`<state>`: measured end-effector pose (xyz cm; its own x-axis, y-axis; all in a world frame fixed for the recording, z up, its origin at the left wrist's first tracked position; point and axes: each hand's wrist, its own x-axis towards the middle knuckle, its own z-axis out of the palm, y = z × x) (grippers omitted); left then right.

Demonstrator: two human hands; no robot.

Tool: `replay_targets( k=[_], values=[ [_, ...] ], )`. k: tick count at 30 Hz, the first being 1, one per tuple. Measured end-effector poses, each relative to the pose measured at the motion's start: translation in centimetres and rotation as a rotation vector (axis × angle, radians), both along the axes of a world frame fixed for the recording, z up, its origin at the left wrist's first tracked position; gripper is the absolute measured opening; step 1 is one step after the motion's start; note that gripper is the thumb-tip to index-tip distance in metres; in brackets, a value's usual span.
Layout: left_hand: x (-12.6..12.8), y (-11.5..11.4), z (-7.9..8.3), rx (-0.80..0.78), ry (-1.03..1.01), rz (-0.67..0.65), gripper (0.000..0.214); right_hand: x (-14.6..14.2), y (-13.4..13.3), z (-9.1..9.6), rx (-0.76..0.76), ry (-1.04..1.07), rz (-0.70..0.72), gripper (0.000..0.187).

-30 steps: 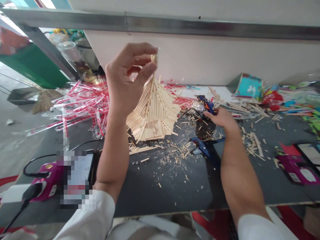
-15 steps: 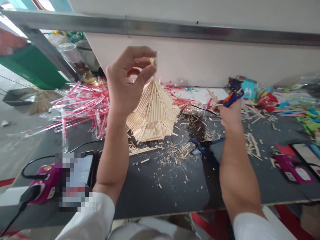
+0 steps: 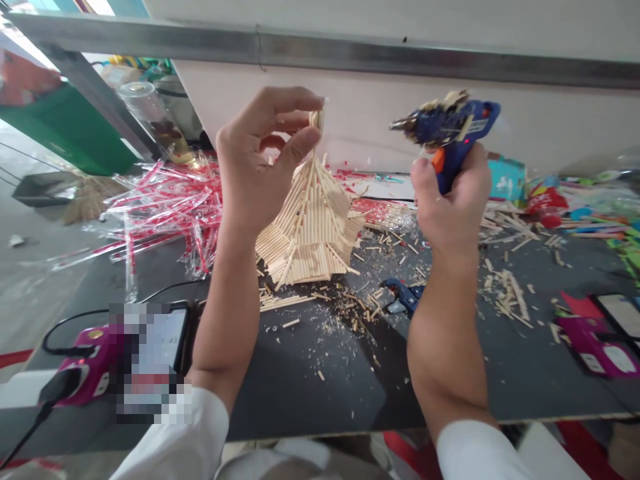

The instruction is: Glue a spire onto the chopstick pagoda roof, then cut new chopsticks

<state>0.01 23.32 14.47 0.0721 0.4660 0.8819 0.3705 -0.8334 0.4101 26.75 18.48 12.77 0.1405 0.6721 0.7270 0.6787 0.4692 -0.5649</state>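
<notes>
My left hand (image 3: 270, 150) pinches a small pale wooden piece (image 3: 317, 121) just over the peak of a stick-built roof model (image 3: 317, 213). Whether that piece touches the peak I cannot tell. The model is made of thin wooden sticks laid side by side, with flaring lower eaves. In my right hand (image 3: 453, 200) is a blue glue gun (image 3: 450, 127) with an orange trigger, its metal nozzle aimed left toward the left hand. Dried glue and wood bits cling to the gun's body. Blue-handled cutters (image 3: 403, 293) lie on the table below, partly hidden by the right forearm.
Red-and-clear plastic wrappers (image 3: 170, 207) are heaped at the left. Stick offcuts (image 3: 510, 297) and sawdust litter the dark table (image 3: 310, 400). A purple power strip (image 3: 85, 367) and phone (image 3: 157, 353) lie front left; another purple strip (image 3: 597, 347) lies right. A metal bar (image 3: 320, 50) crosses behind.
My right hand has raised the glue gun from near the table and turned its nozzle left. My left hand keeps its pinch above the roof, almost unmoved.
</notes>
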Motion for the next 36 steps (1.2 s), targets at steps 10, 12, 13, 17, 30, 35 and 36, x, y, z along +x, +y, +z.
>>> replay_targets(
  k=[10, 12, 13, 17, 30, 35, 36],
  values=[
    [0.1, -0.5, 0.3, 0.009, 0.004, 0.009, 0.030, -2.8, -0.4, -0.5, -0.045, -0.146, -0.101, 0.020],
    [0.1, -0.4, 0.3, 0.017, 0.009, 0.015, 0.032, -3.0, -0.4, -0.5, -0.049, -0.160, -0.103, 0.019],
    [0.1, -0.4, 0.3, 0.021, 0.015, 0.019, 0.034, -3.1, -0.4, -0.5, -0.052, -0.168, -0.106, 0.019],
    [0.0, -0.2, 0.3, 0.047, 0.040, 0.026, 0.041, -3.4, -0.3, -0.3, -0.058, -0.192, -0.143, 0.017],
    [0.5, -1.1, 0.3, 0.014, -0.002, 0.028, 0.035, -3.4, -0.4, -0.2, -0.070, -0.168, -0.121, 0.021],
    [0.4, -1.1, 0.3, -0.025, 0.034, 0.041, 0.034, -3.3, -0.6, 0.0, -0.095, -0.147, -0.110, 0.021],
    [0.4, -1.2, 0.3, -0.018, 0.031, 0.037, 0.033, -3.3, -0.6, 0.0, -0.111, -0.136, -0.095, 0.021]
  ],
)
